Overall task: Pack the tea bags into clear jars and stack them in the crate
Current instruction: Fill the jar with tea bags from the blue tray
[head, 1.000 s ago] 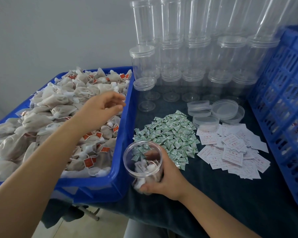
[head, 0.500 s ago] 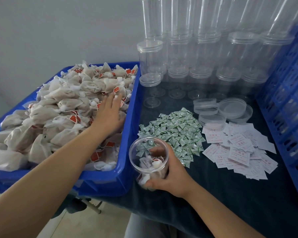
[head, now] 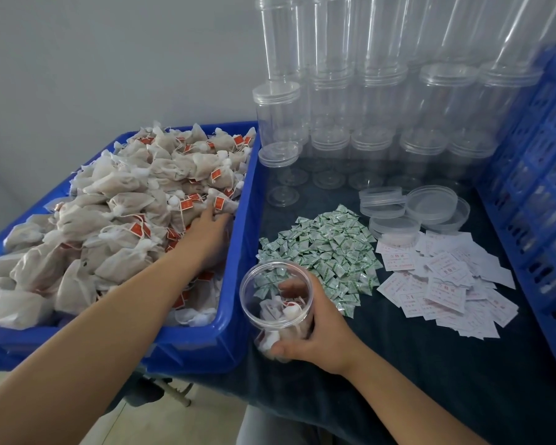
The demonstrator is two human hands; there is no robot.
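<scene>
Centrally, at about 6 o'clock on the bench, a clear round plastic jar stands open-mouthed and tilted slightly toward the viewer, holding a few white mesh tea bags with red tags; it is far from full. The right hand is wrapped around its side, thumb low on the near wall, steadying it just beside the wall of the blue plastic tray. At 9 o'clock that tray is heaped with pale mesh tea bags; the left hand lies palm-down on the heap near the tray's right wall, fingers pressed in among the bags, though whether they have closed on one cannot be told. The step in hand appears to be filling. The next move likely calls for pinching up a bag or several and carrying them over the tray wall into the jar's mouth. Outward: green-and-white sachets and white printed slips at 3 o'clock, loose clear lids beyond, stacked empty clear jars at 12 o'clock, and the blue slatted crate at the far right.
</scene>
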